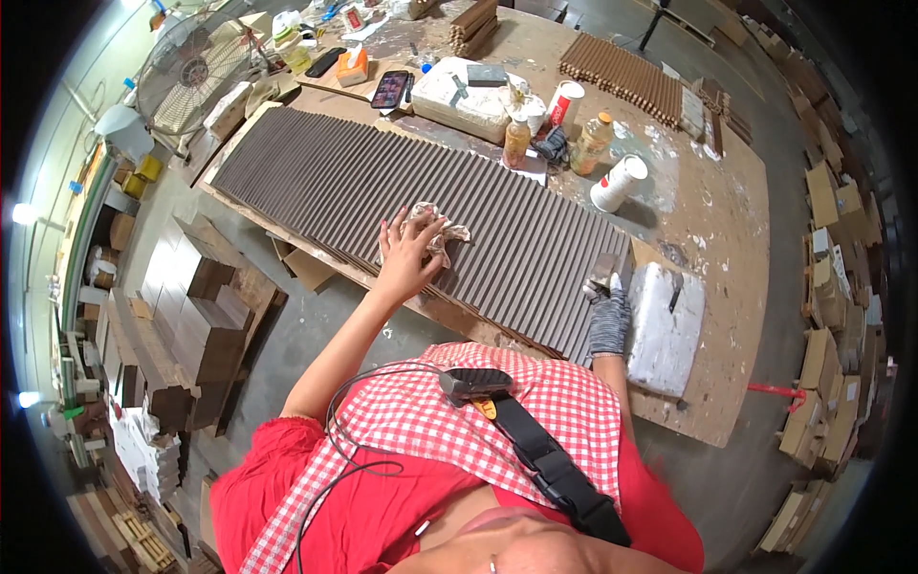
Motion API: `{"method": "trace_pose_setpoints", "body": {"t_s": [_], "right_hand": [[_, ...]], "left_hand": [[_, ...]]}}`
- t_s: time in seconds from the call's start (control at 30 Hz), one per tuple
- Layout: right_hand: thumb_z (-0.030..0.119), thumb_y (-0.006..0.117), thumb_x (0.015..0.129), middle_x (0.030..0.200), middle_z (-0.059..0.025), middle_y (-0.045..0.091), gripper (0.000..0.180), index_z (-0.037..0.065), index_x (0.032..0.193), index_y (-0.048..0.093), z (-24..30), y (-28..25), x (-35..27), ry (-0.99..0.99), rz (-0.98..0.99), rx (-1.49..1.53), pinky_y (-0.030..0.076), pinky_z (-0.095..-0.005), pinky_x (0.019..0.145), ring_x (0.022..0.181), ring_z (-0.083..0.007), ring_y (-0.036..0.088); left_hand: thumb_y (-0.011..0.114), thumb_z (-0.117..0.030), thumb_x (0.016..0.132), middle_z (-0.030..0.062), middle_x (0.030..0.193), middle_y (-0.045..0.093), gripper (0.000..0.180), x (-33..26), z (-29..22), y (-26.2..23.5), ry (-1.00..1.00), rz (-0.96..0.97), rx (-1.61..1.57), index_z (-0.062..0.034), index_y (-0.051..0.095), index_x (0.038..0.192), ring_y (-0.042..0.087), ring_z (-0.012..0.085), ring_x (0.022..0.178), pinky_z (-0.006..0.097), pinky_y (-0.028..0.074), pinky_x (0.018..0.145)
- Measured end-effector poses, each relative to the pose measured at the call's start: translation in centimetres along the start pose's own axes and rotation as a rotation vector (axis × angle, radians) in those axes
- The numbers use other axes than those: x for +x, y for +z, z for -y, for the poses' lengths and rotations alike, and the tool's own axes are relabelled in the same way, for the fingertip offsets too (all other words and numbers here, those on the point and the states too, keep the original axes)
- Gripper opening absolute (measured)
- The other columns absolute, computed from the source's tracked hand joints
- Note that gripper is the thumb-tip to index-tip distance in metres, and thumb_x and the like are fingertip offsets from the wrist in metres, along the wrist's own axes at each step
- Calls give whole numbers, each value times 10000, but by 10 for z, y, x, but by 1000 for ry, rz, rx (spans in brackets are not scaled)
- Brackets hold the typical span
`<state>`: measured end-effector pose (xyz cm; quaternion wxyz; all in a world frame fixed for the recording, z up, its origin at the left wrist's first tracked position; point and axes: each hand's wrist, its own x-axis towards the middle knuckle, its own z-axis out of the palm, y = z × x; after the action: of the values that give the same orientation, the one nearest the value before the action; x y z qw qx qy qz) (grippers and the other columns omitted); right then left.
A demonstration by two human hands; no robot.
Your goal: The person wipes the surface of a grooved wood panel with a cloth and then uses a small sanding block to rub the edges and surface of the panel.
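A row of dark grey-brown, narrow strips (316,163) lies side by side across the worktable, forming a long ribbed panel. On its middle part my bare left hand (411,253) presses a crumpled, stained cloth (457,231), fingers bent over it. At the right end of the strips my right hand (609,320), in a grey knitted glove, is closed on a small flat grey piece (604,267); its exact kind is not clear. Close to the glove's right lies a white wrapped block (666,330) with a dark mark on top.
Behind the strips stand a white tub (620,183), an orange-capped bottle (592,143), another bottle (516,142) and a white wrapped block (454,100). A phone (390,89) lies further left. Brown rods (622,77) are stacked at the back. A fan (196,72) stands far left.
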<state>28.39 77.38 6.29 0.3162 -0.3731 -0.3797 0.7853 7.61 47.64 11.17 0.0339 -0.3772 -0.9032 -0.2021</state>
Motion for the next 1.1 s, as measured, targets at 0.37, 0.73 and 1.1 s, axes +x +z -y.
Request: {"method": "trace_pose_setpoints", "body": {"t_s": [0.37,0.73,1.1], "right_hand": [[212,709,809,1076,-44,610,431,49,1180,561,-25,62,-10,-178,612,-320,472,-276,901,989,-148,581],[238,676,850,1203,-90,588,474,68,1270,534,-10,96,-14,-71,852,-544,433,-310,964,1115,-191,546],[325,830,607,1262,-235,466,915,66,1359,378,113,91,152,-810,-283,-1433,411,-396,996,1199,-359,453]], "left_hand": [[661,-309,772,74,1392,413,446,-4,-68,-13,86,-57,-144,-220,592,1204,209,301,1384,573,28,1108],[784,-130,731,113,1154,526,475,15,-79,17,66,-44,-615,-44,555,1138,497,253,1073,350,421,900],[676,4,777,97,1090,575,453,-9,-82,15,-19,9,-857,-24,526,1204,551,198,1012,314,428,887]]}}
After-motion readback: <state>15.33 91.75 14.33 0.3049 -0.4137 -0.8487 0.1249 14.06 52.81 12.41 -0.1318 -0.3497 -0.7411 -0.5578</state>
